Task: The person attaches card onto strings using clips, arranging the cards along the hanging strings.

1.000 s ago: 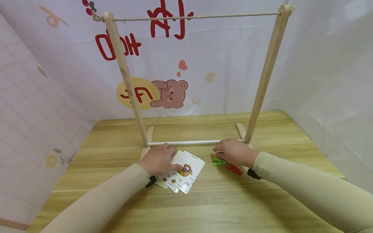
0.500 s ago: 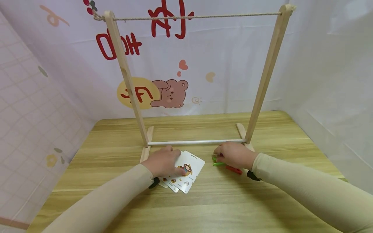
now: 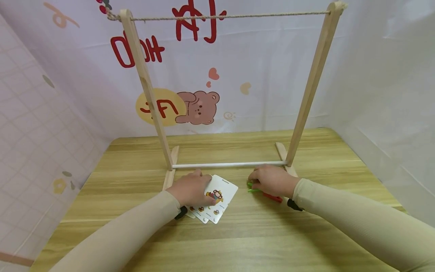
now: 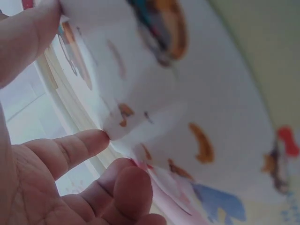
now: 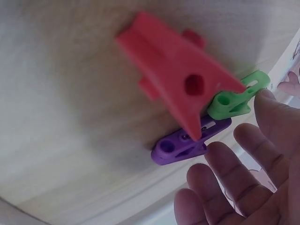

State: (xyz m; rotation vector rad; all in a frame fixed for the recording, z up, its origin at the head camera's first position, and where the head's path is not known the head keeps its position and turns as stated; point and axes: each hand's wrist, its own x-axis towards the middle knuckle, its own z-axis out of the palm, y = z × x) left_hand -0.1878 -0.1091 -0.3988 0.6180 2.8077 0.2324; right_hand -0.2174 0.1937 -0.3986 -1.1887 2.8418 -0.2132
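Several white picture cards [image 3: 222, 189] lie fanned on the table, a monkey in the middle of the top one. My left hand [image 3: 192, 187] lies over their left part, thumb and fingers spread on the top card; in the left wrist view the fingertips touch the card [image 4: 178, 108]. Low over the clothespins is my right hand [image 3: 273, 179]. Its thumb touches the end of the green clothespin [image 5: 232, 103], the other fingers apart from it. A purple clothespin [image 5: 183, 143] lies beside the fingertips. Nearer the wrist is a red clothespin [image 5: 168, 70].
A wooden frame [image 3: 314, 79] stands behind both hands, with a rope [image 3: 231, 16] strung across its top and a white rod [image 3: 227, 165] along its base. White printed cloth [image 3: 268, 53] hangs at the back and sides of the wooden table [image 3: 217, 245].
My left hand has shifted slightly right over the cards. My right hand has lowered a little, its fingers now covering part of the green clothespin. The cards remain on the table.
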